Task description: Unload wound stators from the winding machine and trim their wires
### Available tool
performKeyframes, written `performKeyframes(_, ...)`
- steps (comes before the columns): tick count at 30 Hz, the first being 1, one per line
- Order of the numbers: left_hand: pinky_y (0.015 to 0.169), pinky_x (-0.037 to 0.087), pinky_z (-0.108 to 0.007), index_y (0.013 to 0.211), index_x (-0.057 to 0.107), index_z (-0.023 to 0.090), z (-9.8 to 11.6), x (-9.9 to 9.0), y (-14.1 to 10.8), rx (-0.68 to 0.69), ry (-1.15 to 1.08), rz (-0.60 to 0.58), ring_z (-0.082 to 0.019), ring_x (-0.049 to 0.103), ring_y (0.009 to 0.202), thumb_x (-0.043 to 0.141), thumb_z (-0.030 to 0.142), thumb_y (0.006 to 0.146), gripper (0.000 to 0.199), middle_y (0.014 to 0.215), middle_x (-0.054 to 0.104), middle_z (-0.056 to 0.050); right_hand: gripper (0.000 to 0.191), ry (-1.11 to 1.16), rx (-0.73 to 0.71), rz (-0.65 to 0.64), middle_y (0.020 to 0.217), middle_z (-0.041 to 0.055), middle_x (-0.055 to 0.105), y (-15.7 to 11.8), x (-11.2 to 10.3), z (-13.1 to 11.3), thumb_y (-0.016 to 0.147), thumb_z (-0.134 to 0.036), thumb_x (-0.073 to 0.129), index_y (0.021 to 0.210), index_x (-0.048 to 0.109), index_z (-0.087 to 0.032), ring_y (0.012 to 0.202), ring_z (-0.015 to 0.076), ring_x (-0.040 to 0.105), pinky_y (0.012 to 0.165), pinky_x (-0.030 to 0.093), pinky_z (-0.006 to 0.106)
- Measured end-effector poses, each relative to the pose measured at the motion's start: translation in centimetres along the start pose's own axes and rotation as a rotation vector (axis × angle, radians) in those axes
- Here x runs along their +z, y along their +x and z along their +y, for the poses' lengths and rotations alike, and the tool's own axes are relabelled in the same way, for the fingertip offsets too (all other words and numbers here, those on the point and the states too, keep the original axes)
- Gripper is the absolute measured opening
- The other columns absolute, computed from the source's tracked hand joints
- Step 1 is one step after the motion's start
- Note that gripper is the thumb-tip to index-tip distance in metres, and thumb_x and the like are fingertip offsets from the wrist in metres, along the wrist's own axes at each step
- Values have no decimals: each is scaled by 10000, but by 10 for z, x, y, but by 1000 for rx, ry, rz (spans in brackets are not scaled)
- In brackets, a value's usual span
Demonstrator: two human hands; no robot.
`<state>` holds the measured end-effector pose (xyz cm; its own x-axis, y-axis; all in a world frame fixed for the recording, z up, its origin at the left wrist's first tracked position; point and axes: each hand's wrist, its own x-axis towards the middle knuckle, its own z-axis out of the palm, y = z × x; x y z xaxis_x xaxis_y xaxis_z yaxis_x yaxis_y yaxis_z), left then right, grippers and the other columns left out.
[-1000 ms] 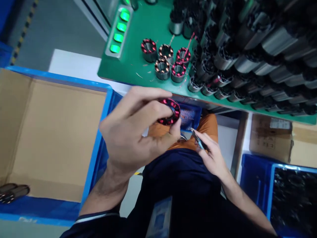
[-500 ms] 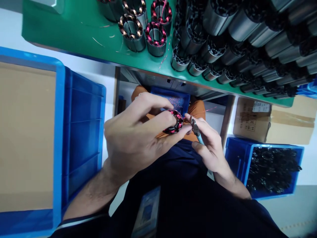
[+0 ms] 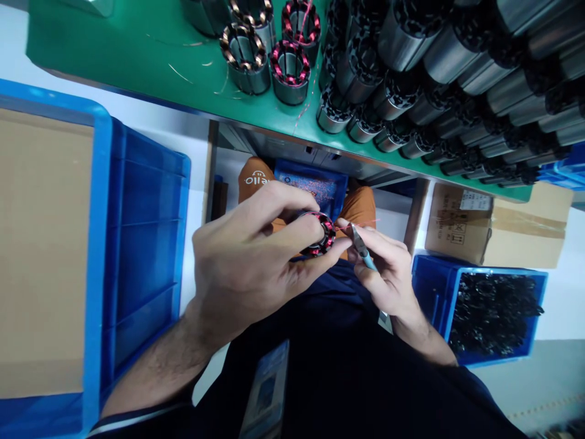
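Note:
My left hand (image 3: 256, 250) grips a round stator core (image 3: 325, 236) wound with red wire, its fingers wrapped over the near side. In my right hand (image 3: 386, 265) is a pair of small cutting pliers (image 3: 363, 250) with light blue handles, jaws pointing up and left beside the core. A thin red wire (image 3: 368, 222) runs from the core past the plier tips and over my right fingers. Whether the jaws touch the wire cannot be made out. Both hands are held over my lap, below the green bench edge.
The green bench (image 3: 137, 67) holds wound stators (image 3: 290, 73) and rows of unwound metal cores (image 3: 333, 110). Blue crates (image 3: 148, 244) stand at the left. At the right are a cardboard box (image 3: 525, 225) and a blue bin (image 3: 436, 292) of black parts. Another blue bin (image 3: 336, 210) sits between my legs.
The view has shifted slightly. The wound core has turned and lowered a little in my left hand, and the red wire end now points further left. Both hands keep their holds.

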<state>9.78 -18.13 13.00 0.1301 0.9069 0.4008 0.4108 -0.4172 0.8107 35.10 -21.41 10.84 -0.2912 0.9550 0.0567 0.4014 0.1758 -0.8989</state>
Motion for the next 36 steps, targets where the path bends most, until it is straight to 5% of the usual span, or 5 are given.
performKeyframes(6,782,657,-370,979,851,317,-15,9,-3,28,36,74,-227,794,971,1104,361,891,272,1154,847,-12,578,18,99,19,1173,66,880,9,4,17,999,-219,648,1534,866,-228,722,163,670,765,644,347)
performKeyframes(11,728,731,-331,1029,869,262,-26,24,-5,-337,-528,97,-216,836,970,1003,449,1022,230,1195,842,-52,680,-273,34,96,1121,91,782,19,4,23,1023,-387,748,1690,750,-253,932,251,678,870,660,442)
performKeyframes(15,826,751,-366,976,867,247,-20,33,1,-514,-698,106,-225,832,961,1010,636,993,415,1063,851,-50,603,-434,-111,204,1015,68,690,19,8,20,1016,-401,768,1610,816,-306,967,273,656,915,656,502)
performKeyframes(22,878,726,-403,935,867,250,-7,46,10,-539,-826,101,-231,839,938,1052,695,922,482,972,839,-33,528,-482,-245,286,1031,71,689,19,11,19,1051,-383,788,1572,837,-306,925,252,656,825,636,462)
performKeyframes(36,886,730,-377,945,860,234,-3,53,9,-623,-886,74,-226,841,943,1070,699,886,513,982,851,-35,558,-371,-186,258,994,63,668,11,9,27,1140,-447,797,1695,771,-392,915,251,576,852,642,447)
